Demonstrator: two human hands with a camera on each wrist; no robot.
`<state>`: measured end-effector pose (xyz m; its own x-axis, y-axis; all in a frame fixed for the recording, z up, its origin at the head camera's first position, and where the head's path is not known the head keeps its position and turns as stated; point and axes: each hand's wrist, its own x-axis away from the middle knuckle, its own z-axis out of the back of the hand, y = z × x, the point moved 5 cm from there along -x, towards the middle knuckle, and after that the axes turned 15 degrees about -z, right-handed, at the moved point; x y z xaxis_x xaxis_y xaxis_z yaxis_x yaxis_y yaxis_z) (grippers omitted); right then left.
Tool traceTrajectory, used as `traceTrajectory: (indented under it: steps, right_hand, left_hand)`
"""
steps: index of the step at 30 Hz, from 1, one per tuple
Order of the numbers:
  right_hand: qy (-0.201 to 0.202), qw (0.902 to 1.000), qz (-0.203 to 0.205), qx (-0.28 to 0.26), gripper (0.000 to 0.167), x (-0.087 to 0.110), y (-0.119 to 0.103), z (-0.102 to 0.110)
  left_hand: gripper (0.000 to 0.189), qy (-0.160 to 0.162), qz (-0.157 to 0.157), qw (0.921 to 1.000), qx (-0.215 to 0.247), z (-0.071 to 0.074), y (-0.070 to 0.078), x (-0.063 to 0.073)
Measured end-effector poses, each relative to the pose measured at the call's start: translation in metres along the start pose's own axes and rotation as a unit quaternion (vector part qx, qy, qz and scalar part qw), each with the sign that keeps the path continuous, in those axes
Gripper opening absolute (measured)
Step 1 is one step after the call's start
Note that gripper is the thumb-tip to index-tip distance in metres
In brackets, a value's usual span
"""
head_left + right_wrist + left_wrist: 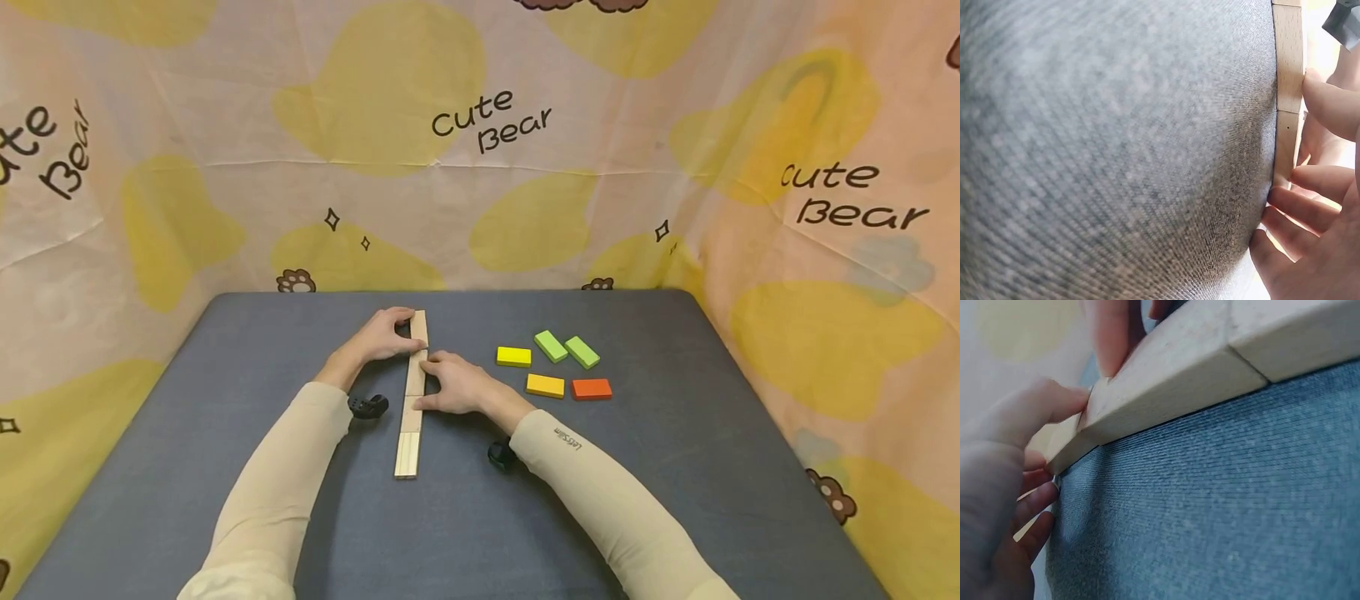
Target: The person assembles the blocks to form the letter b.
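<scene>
A straight row of plain wooden blocks (416,379) runs away from me along the table. My left hand (381,335) grips the farthest wooden block (420,327), its thumb near the joint with the following one. Nearer to me, my right hand (463,388) holds the middle of the row from the right, thumb and fingers spread along two blocks. In the left wrist view, the left thumb (1063,401) lies by a joint, close to a right fingertip. The right wrist view shows the right fingers (1310,209) along the wooden side. The nearest block (407,455) looks paler and grooved.
Right of the row lie a yellow block (513,357), two green blocks (551,347), an orange-yellow block (545,386) and a red-orange block (592,389). Printed cloth (495,208) hangs behind and beside the dark table (225,375). Black wrist devices (369,407) sit under both wrists.
</scene>
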<state>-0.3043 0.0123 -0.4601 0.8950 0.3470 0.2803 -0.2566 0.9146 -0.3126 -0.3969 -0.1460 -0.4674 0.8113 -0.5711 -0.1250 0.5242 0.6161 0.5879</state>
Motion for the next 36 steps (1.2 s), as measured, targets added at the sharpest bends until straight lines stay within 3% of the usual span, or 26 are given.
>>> traceTrajectory:
  steps: [8,17,36]
  right_hand:
    - [0.000,1.0000,0.002,0.000,0.080,0.000,0.000,0.001]
    - [0.000,1.0000,0.006,0.000,0.079,0.000,-0.001,0.001]
    - [0.000,1.0000,-0.001,0.000,0.079,-0.001,-0.001,-0.001]
  left_hand:
    - [0.075,0.009,-0.014,0.9986,0.051,0.001,-0.002,0.002]
    - [0.073,0.017,-0.015,0.9967,0.078,-0.001,-0.001,0.006]
    - [0.069,0.047,0.014,0.9920,0.116,-0.003,-0.005,0.010]
